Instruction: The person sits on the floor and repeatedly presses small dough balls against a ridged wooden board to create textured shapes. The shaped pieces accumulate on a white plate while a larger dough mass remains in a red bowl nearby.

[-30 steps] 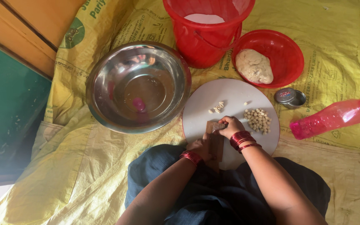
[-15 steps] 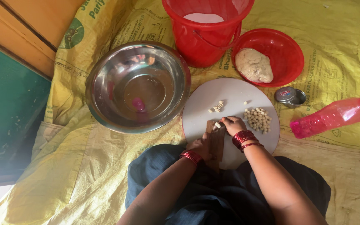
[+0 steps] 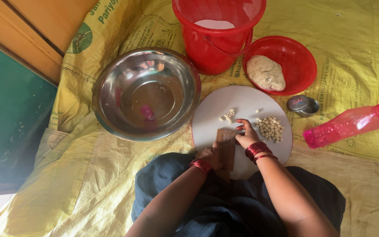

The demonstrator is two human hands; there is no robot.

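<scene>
A round white board (image 3: 216, 109) lies on the yellow sheet in front of my lap. On it rests a ridged brown wooden tool (image 3: 227, 145); my left hand (image 3: 209, 156) grips its near end. My right hand (image 3: 247, 134) hovers just right of the tool's top, fingers loosely apart, with nothing visible in them. Beside that hand sits a pile of small pale dough balls (image 3: 270, 128). A few shaped dough pieces (image 3: 228, 116) lie farther up the board. Both wrists wear red bangles.
A large steel bowl (image 3: 148, 94) stands to the left of the board. Behind are a red bucket (image 3: 216, 33) and a red bowl (image 3: 299, 61) holding a dough lump (image 3: 266, 72). A small tin (image 3: 302, 105) and a pink bottle (image 3: 352, 123) lie at right.
My right hand has slid off the ridged tool to the right, toward the pile of dough balls. My left hand and the tool have stayed put.
</scene>
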